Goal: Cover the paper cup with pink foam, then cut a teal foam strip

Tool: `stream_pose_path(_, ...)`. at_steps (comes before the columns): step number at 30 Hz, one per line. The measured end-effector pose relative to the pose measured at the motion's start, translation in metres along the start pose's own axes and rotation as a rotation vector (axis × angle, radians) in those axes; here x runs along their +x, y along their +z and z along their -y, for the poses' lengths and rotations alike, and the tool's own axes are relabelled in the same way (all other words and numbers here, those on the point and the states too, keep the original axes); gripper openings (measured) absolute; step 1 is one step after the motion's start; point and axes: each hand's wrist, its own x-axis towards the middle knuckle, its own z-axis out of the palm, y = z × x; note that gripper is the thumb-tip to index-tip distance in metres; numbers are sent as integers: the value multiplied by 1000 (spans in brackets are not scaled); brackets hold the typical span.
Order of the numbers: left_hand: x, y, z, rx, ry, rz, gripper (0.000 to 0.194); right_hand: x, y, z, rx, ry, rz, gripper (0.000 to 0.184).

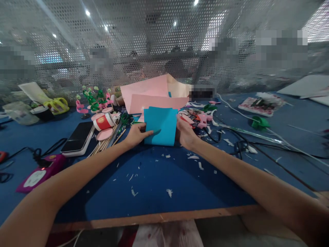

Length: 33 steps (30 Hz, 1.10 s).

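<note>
So two bare forearms (77, 178) stretch over a dark blue worktop (151, 178) littered with small white paper scraps (169, 193), left hand (136, 134) pinching a bright blue rectangular paper sheet (163, 127) by its left side, right hand (188, 136) holding the other side, pale pink paper sheets (146, 90) right behind it

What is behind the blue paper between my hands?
Behind the blue paper, pink sheets rise above its top edge, with a cream sheet toward the right. The blue paper covers whatever lies on the table directly behind it, so I can't tell what's there.
</note>
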Motion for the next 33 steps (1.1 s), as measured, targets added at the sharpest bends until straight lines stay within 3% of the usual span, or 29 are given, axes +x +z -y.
stream_pose_path(4,1,-2,2,117,131,-191,31,0,2,-3,-25,-36,-84,46)
stream_pose_path(7,6,-5,7,36,200,-310,45,-1,2,-2,-40,-3,-75,40)
stream_pose_path(12,8,-7,10,-255,24,-68,64,-3,3,-1,-69,48,-45,42)
stream_pose_path(16,4,-6,4,-320,-45,-42,71,-6,6,1,-23,122,-17,42)
stream_pose_path(20,4,-5,1,-371,-115,16,62,-5,7,0,41,301,-76,32)
stream_pose_path(24,6,-5,1,-342,-127,-1,54,-1,1,-4,-21,262,-145,24)
stream_pose_path(30,7,-6,6,-297,-136,-58,35,-3,3,-1,-159,155,-71,29)
stream_pose_path(33,7,-6,9,-240,-137,-86,37,-5,4,-1,-180,110,-67,30)
